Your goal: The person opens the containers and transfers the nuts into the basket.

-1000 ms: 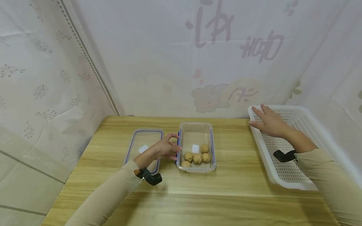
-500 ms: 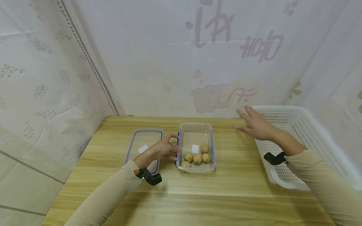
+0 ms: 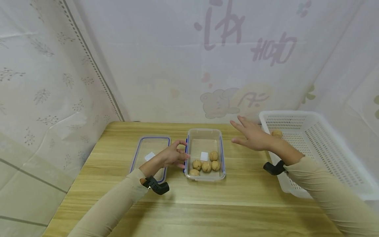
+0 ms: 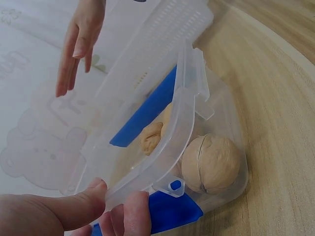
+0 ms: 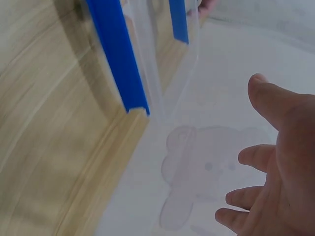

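A clear plastic food container (image 3: 204,135) with blue side latches stands in the middle of the table. Several walnuts (image 3: 206,166) lie in its near half beside a white square. My left hand (image 3: 173,155) holds the container's left wall; in the left wrist view the thumb (image 4: 91,196) is at the rim and fingers (image 4: 137,214) are against the blue latch. My right hand (image 3: 251,134), fingers spread and holding nothing, hovers between container and basket. The white basket (image 3: 328,151) at the right has one walnut (image 3: 277,133) showing near its left wall; my right forearm hides part of it.
A clear lid (image 3: 154,142) with a blue seal lies left of the container, partly under my left hand. A printed curtain (image 3: 165,65) hangs just behind the table's back edge. Wooden tabletop (image 3: 207,207) stretches in front.
My right hand has moved left from over the basket's left rim toward the container, bringing a walnut in the basket into view. My left hand and the container have stayed put.
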### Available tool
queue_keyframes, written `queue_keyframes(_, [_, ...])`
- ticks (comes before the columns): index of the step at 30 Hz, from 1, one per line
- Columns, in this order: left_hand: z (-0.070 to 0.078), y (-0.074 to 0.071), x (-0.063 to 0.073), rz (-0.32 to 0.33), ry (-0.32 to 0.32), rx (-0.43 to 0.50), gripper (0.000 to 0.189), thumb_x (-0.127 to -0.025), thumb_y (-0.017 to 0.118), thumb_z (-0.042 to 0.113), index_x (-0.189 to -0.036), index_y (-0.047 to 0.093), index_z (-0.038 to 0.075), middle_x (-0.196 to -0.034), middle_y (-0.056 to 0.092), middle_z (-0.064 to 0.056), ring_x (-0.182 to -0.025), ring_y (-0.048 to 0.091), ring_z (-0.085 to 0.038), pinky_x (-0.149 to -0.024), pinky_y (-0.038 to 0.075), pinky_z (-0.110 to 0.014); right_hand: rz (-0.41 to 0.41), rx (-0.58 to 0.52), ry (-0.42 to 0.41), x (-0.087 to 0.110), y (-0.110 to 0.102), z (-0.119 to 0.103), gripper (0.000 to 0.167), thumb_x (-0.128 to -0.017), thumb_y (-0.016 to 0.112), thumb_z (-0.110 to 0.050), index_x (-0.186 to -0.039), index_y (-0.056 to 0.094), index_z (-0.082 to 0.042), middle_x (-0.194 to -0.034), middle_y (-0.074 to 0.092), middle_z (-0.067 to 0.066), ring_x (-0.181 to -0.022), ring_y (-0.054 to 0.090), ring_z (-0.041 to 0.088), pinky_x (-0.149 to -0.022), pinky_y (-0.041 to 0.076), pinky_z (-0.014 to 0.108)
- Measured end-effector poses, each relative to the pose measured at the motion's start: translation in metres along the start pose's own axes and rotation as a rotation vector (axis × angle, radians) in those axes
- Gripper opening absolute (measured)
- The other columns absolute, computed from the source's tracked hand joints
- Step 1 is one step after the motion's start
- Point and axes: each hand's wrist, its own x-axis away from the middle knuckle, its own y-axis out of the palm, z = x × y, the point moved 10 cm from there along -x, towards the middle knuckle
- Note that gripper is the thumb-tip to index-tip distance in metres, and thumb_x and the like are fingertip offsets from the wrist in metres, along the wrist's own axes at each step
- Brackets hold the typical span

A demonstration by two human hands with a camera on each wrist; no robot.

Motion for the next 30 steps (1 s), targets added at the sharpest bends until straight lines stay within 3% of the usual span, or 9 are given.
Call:
queue_keyframes(11, [0.002, 0.000, 0.001, -0.007, 0.006, 0.002, 0.061, -0.099, 0.061, -0.007, -0.149, 0.029, 0.008, -0.103, 0.056, -0.012, -0.092, 0.062, -0.024, -0.068, 0.066, -0.034, -0.014, -0.019, -0.076, -0.016, 0.017, -0.030, 0.074, -0.105, 0.056, -0.041, -0.163, 0.020, -0.010, -0.167, 0.004, 0.026, -0.153, 0.004, 0.044, -0.123, 0.009, 0.066])
queue_keyframes(18, [0.001, 0.001, 0.002, -0.004, -0.001, 0.010, 0.060, -0.099, 0.060, -0.007, -0.148, 0.030, 0.008, -0.104, 0.055, -0.012, -0.088, 0.062, -0.021, -0.068, 0.066, -0.035, -0.049, -0.016, -0.122, -0.025, 0.031, -0.051, 0.075, -0.105, 0.055, -0.045, -0.162, 0.024, -0.008, -0.165, 0.010, 0.028, -0.151, 0.011, 0.048, -0.123, 0.014, 0.066])
queue_keyframes(30, [0.000, 0.000, -0.001, -0.010, -0.010, 0.002, 0.060, -0.099, 0.061, -0.004, -0.149, 0.028, 0.009, -0.106, 0.057, -0.013, -0.091, 0.064, -0.025, -0.067, 0.065, -0.033, -0.126, -0.065, -0.161, -0.043, 0.054, -0.069, 0.074, -0.104, 0.056, -0.045, -0.161, 0.026, -0.008, -0.165, 0.015, 0.027, -0.152, 0.013, 0.045, -0.123, 0.017, 0.063])
